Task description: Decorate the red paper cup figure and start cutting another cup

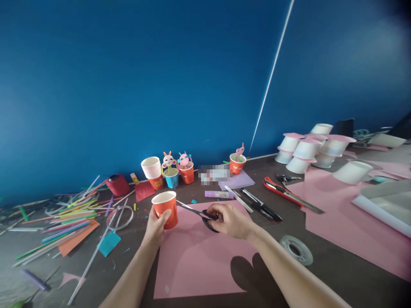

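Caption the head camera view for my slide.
Left hand holds orange paper cup; right hand brings scissors to it.

Head view, sole camera: sitting at the person's head, looking forward and slightly down across the dark table [337, 273] toward the blue wall [128, 85], which is filling the upper half. Both forearms are entering from the bottom edge, close to the lens. Far table edge lying mid-frame; no second view sharing the scene.

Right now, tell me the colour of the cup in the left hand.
Orange cup, white inside; head view.
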Tool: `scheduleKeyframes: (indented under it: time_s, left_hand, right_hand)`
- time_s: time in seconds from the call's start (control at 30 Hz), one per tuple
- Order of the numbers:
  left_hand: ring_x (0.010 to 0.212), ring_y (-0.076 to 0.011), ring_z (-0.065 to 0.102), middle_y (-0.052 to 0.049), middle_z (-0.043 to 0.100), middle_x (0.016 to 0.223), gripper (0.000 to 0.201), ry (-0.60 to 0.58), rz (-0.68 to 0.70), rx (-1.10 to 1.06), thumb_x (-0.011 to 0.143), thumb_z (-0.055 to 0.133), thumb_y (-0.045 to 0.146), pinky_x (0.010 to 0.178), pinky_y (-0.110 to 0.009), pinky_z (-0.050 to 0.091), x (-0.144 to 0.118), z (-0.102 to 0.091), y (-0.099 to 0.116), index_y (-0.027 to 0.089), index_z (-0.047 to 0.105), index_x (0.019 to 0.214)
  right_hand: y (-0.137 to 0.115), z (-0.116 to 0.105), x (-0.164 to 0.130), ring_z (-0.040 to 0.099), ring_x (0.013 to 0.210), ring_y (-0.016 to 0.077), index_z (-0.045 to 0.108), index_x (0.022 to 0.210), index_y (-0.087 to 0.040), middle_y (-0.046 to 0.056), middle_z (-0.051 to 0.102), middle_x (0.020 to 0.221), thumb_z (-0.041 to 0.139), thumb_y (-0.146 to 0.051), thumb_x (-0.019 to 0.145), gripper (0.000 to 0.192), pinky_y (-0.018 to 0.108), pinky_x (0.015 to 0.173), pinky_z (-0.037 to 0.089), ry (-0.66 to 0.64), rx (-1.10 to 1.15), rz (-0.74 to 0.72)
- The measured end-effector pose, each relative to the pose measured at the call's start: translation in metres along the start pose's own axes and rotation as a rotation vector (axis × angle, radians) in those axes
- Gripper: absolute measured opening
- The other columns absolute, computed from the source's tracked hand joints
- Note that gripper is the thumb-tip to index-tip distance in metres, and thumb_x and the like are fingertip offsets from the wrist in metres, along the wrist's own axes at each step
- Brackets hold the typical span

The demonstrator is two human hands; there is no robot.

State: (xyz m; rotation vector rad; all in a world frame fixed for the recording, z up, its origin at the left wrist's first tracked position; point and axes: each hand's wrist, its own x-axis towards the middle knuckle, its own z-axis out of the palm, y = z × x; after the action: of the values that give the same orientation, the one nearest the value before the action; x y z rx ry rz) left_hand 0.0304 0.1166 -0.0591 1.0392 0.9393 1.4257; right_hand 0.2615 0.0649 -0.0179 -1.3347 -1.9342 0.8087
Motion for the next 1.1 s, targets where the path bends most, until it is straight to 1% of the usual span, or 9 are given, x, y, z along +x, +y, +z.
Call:
scheduleKeyframes:
  time_s: [0.1, 0.23, 0.33, 0.5, 0.67, 0.83, 0.93, 1.1]
  left_hand:
    - [0.065, -0.0127, 0.058, -0.002, 0.064, 0.080, 0.050, 0.047, 0.032, 0.105, 0.060, 0.071, 0.028, 0.062, -0.024, 0.045, 0.001, 0.000, 0.001, 0.015, 0.055, 0.105]
    - [0.074, -0.0145, 0.059, -0.004, 0.064, 0.088, 0.052, 0.028, 0.080, 0.196, 0.062, 0.070, 0.027, 0.067, -0.025, 0.046, 0.002, 0.000, 0.001, 0.015, 0.052, 0.109]
    - [0.078, -0.0155, 0.059, -0.005, 0.063, 0.091, 0.053, 0.014, 0.092, 0.229, 0.063, 0.069, 0.027, 0.070, -0.026, 0.046, 0.002, -0.001, -0.001, 0.016, 0.052, 0.111]
    - [0.080, -0.0161, 0.059, -0.006, 0.063, 0.093, 0.055, -0.023, 0.076, 0.234, 0.064, 0.069, 0.027, 0.073, -0.027, 0.046, 0.000, -0.002, -0.001, 0.015, 0.050, 0.114]
    - [0.085, -0.0174, 0.058, -0.007, 0.063, 0.097, 0.054, -0.013, 0.087, 0.248, 0.064, 0.069, 0.028, 0.076, -0.027, 0.046, -0.005, -0.001, 0.001, 0.015, 0.051, 0.113]
    - [0.087, -0.0177, 0.058, -0.006, 0.062, 0.094, 0.053, -0.014, 0.100, 0.253, 0.064, 0.068, 0.027, 0.077, -0.028, 0.045, -0.008, 0.000, 0.003, 0.015, 0.051, 0.112]
    - [0.086, -0.0176, 0.058, -0.006, 0.063, 0.094, 0.051, -0.013, 0.103, 0.262, 0.064, 0.068, 0.026, 0.077, -0.027, 0.045, -0.009, 0.002, 0.004, 0.015, 0.052, 0.111]
    - [0.081, -0.0169, 0.059, -0.007, 0.064, 0.095, 0.051, -0.033, 0.051, 0.195, 0.063, 0.069, 0.028, 0.072, -0.027, 0.046, -0.010, 0.003, 0.005, 0.015, 0.053, 0.110]
  right_hand:
    - [0.000, -0.001, 0.000, 0.054, 0.061, 0.0116, 0.060, 0.078, -0.017, 0.001, 0.062, 0.069, 0.054, -0.025, 0.074, 0.011, 0.021, 0.052, 0.038, 0.006, -0.018, 0.009]
    - [0.001, -0.005, 0.001, 0.051, 0.059, 0.0109, 0.060, 0.073, -0.017, 0.000, 0.060, 0.066, 0.054, -0.024, 0.073, 0.009, 0.021, 0.051, 0.036, -0.022, -0.065, 0.013]
    - [0.000, -0.010, 0.001, 0.050, 0.059, 0.0107, 0.060, 0.075, -0.017, 0.000, 0.060, 0.067, 0.054, -0.024, 0.074, 0.010, 0.021, 0.051, 0.035, -0.057, -0.088, 0.023]
    - [-0.006, -0.018, 0.001, 0.047, 0.057, 0.0096, 0.060, 0.073, -0.017, -0.001, 0.059, 0.065, 0.054, -0.024, 0.073, 0.009, 0.020, 0.050, 0.033, -0.108, -0.108, 0.027]
    - [-0.011, -0.021, 0.002, 0.044, 0.055, 0.0089, 0.059, 0.070, -0.016, -0.001, 0.057, 0.062, 0.056, -0.023, 0.070, 0.008, 0.020, 0.049, 0.032, -0.136, -0.105, 0.038]
    - [-0.009, -0.020, 0.001, 0.044, 0.054, 0.0084, 0.059, 0.070, -0.016, -0.002, 0.055, 0.061, 0.056, -0.025, 0.070, 0.009, 0.019, 0.048, 0.031, -0.162, -0.076, 0.056]
    - [-0.007, -0.020, -0.001, 0.045, 0.054, 0.0085, 0.059, 0.071, -0.016, -0.001, 0.057, 0.063, 0.055, -0.027, 0.071, 0.011, 0.020, 0.048, 0.031, -0.174, -0.097, 0.049]
    - [-0.004, -0.019, -0.005, 0.048, 0.057, 0.0101, 0.059, 0.072, -0.017, 0.000, 0.060, 0.065, 0.055, -0.026, 0.071, 0.010, 0.020, 0.051, 0.034, -0.121, -0.163, 0.005]
